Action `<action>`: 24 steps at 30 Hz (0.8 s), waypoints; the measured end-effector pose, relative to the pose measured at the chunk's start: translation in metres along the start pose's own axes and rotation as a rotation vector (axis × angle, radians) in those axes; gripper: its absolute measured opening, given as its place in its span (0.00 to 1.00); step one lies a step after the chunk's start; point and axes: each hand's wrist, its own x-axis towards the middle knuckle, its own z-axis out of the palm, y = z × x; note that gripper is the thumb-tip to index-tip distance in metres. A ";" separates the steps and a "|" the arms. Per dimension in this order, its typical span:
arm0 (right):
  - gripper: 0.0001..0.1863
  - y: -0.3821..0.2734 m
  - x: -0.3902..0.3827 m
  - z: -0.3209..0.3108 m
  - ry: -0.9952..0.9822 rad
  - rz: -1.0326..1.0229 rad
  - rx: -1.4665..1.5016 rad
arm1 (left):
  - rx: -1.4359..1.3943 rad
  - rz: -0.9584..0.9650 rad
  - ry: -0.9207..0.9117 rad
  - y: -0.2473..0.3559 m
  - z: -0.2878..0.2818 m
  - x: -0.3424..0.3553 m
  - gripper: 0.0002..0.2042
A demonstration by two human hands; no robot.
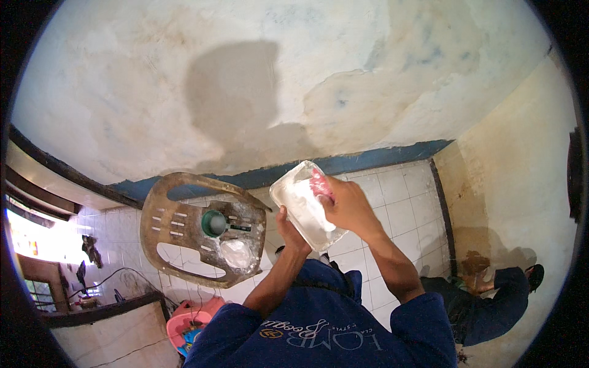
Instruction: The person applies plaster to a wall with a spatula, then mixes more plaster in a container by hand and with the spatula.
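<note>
In front of my chest I hold a whitish rectangular tub (314, 230) with white paste (304, 202) inside. My left hand (292, 233) grips the tub's near left side, its thumb along the outer wall. My right hand (351, 208) reaches over the right side, fingers closed around a red piece smeared with white (319, 183) at the paste. Its full shape is hidden by my fingers, so I cannot tell its kind. To the left, a green mug (213, 224) with pale contents and a white lump that looks like a plastic bag (236, 253) rest on a stained brown plastic chair (161, 216).
Ahead rises a patchy cream wall (392, 80) with a blue band (356, 161) along its foot. White tiles (399, 199) cover the floor. At lower right another person (494, 306) crouches by the side wall. A pink plastic item (190, 319) stands at lower left, near cables.
</note>
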 end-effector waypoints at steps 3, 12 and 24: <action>0.14 -0.001 0.000 -0.009 0.025 0.053 -0.079 | 0.030 -0.012 0.014 -0.001 -0.003 -0.001 0.42; 0.14 -0.001 -0.004 -0.016 0.119 0.019 -0.062 | -0.068 -0.084 -0.005 -0.006 -0.019 -0.001 0.43; 0.20 -0.013 0.000 -0.003 0.054 -0.056 -0.312 | 0.033 -0.086 0.007 -0.008 -0.011 0.002 0.41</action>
